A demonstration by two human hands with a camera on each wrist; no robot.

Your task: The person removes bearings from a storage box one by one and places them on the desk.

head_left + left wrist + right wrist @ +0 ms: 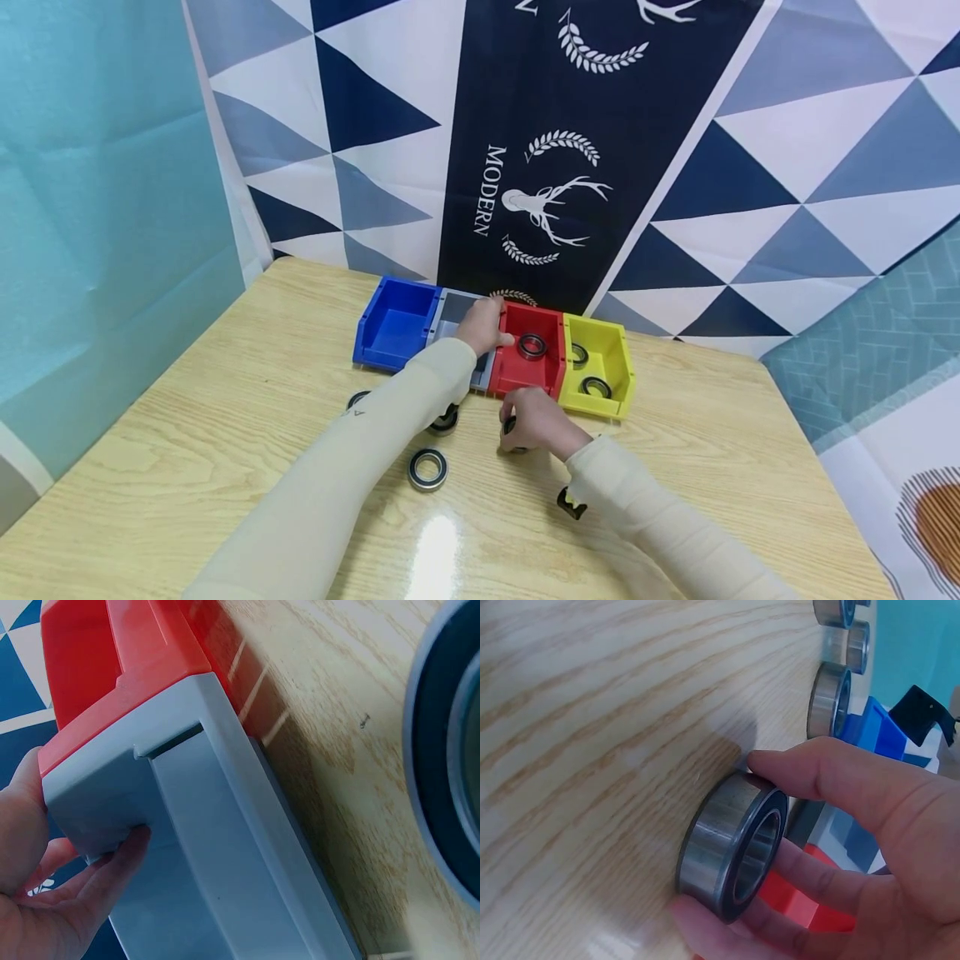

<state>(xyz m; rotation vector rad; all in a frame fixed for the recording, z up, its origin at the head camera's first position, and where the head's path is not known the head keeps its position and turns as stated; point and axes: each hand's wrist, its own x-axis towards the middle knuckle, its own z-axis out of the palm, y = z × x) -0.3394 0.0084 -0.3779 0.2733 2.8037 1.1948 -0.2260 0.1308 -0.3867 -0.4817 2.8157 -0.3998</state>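
My left hand (482,327) grips the back of the shared side wall between the grey bin (199,825) and the red bin (75,660). In the left wrist view its fingers reach inside the grey bin, with the thumb on the red side. In front of the red bin, my right hand (536,418) holds a ball bearing (716,844) by its rim, between thumb and fingers. That bearing is tilted, close over the wooden table (592,787) in the right wrist view. One bearing (532,356) lies inside the red bin.
A blue bin (397,329) stands left of the grey one. At the right end, a yellow bin (617,367) contains two bearings. Several loose bearings, one of them a bearing (415,472) nearest me, lie on the table around the left forearm. A patterned wall covering (390,192) rises behind.
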